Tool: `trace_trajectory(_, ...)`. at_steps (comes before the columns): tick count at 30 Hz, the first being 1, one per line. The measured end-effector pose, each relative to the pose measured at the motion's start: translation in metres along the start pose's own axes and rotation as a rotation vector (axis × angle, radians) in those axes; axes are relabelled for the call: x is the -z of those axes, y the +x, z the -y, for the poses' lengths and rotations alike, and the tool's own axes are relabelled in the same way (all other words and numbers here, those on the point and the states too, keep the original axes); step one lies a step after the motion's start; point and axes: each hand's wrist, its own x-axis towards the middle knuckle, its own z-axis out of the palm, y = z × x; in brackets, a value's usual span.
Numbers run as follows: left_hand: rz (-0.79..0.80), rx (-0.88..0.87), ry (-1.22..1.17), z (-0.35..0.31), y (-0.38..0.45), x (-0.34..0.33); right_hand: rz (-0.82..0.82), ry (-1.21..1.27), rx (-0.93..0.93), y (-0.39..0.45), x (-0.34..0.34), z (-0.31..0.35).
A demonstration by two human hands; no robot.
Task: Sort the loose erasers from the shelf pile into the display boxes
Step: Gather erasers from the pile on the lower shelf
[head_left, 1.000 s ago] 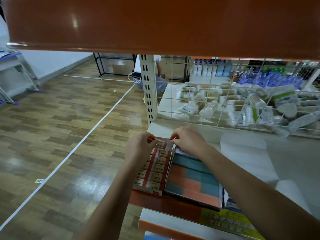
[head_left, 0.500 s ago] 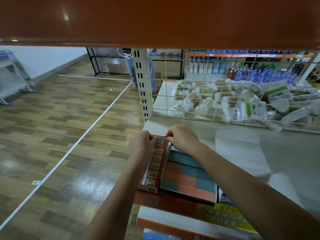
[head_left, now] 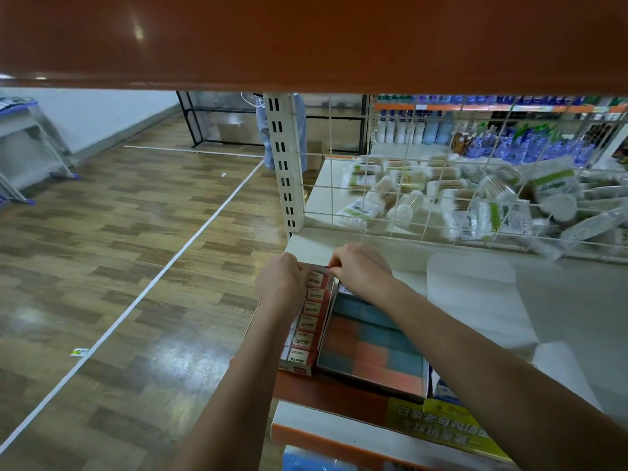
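Note:
A narrow display box (head_left: 296,368) of red-and-white 2B erasers (head_left: 307,322) lies at the shelf's left end. My left hand (head_left: 280,283) and my right hand (head_left: 362,268) meet at its far end, fingers curled, pinching the rearmost eraser (head_left: 317,277) there. To the right lies a wider display box (head_left: 372,345) of orange and teal erasers, its far edge under my right wrist.
The orange shelf lip (head_left: 334,394) carries a yellow label (head_left: 441,424). A white wire grid (head_left: 441,185) behind holds back packaged goods. A perforated upright post (head_left: 283,164) stands at the left rear. An orange shelf (head_left: 306,39) hangs overhead. Wood floor lies to the left.
Both hands stay at the far end of the 2B box. The view has shifted slightly down and closer; the person standing in the background has moved.

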Motion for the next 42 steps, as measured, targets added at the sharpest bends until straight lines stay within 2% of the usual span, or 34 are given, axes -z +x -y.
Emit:
trace_trajectory(3,0.020,0.006,0.047,-0.003,-0.002,-0.005,0.002,-0.006,0.000,-0.001,0.000,0.000)
trace_trajectory(10,0.006,-0.074,-0.026,0.002,-0.006,-0.006,0.002,0.013,0.003,0.000,-0.002,-0.003)
trace_trajectory(15,0.028,-0.148,0.182,-0.007,-0.008,0.013,0.041,0.030,0.027,-0.001,0.004,-0.008)
trace_trajectory(18,-0.089,-0.279,0.234,-0.032,-0.005,0.031,0.003,0.002,0.072,-0.007,0.022,-0.022)
trace_trajectory(21,-0.145,-0.548,0.224,-0.080,-0.006,0.036,-0.097,-0.137,0.099,-0.025,0.052,-0.053)
trace_trajectory(23,-0.094,-0.736,0.199,-0.120,-0.013,0.027,-0.137,-0.250,0.043,-0.046,0.074,-0.083)
trace_trajectory(26,-0.031,-0.944,0.222,-0.182,-0.033,0.006,-0.101,-0.382,-0.125,-0.090,0.101,-0.129)
trace_trajectory(30,0.095,-1.156,0.269,-0.260,-0.076,-0.025,-0.073,-0.382,-0.423,-0.158,0.129,-0.188)
trace_trajectory(36,0.253,-1.381,0.322,-0.358,-0.156,-0.076,-0.038,-0.373,-0.747,-0.263,0.152,-0.276)
trace_trajectory(42,0.345,-1.458,0.285,-0.438,-0.234,-0.128,-0.070,-0.276,-0.873,-0.354,0.169,-0.358)
